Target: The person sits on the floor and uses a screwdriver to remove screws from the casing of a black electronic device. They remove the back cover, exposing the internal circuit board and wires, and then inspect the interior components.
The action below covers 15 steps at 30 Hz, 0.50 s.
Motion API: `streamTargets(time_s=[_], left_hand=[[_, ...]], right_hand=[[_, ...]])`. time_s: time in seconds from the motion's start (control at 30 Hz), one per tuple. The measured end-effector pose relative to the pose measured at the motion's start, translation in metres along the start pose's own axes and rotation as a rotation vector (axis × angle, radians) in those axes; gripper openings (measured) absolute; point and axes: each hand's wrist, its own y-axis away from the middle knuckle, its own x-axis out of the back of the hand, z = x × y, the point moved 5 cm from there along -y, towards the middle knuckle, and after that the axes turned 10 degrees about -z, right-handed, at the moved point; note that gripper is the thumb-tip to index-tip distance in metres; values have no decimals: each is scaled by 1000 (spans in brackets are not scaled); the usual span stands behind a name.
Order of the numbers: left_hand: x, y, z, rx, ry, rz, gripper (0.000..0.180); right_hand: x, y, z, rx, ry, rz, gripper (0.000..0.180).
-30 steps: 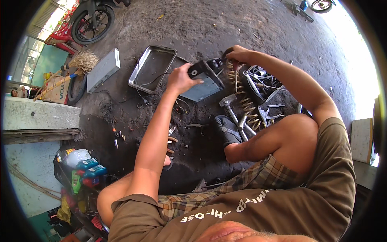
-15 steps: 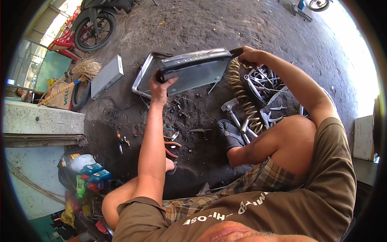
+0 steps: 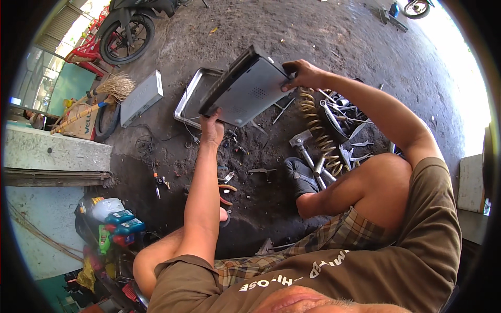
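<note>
Between my two hands a flat electronic box, like a disc player, is held up tilted, its grey vented face toward me and a dark panel along its upper left edge. My left hand grips its lower left corner, thumb on the grey face. Its right end is clasped by my right hand, fingers over the edge. Partly hidden behind the box, a shallow metal tray lies on the dark ground.
A second grey box stands at left beside a broom. At right are a coil spring, a hammer and a container of tools. Pliers and cables lie nearer. A motorcycle wheel is far left.
The box has swung from nearly level to a steep tilt, showing more of its vented face. My right hand has shifted left and slightly down along its end; the left keeps its grip.
</note>
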Motion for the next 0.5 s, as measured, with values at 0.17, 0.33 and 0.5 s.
streamTargets(time_s=[0.17, 0.33, 0.5], left_hand=[[32, 17, -22, 126, -302, 112, 69], [28, 26, -35, 141, -533, 90, 68], [31, 32, -43, 134, -667, 16, 65]], right_hand=[[-5, -1, -31, 103, 75, 102, 77], [-17, 1, -53, 265, 222, 68, 74], [-25, 1, -59, 292, 304, 22, 71]])
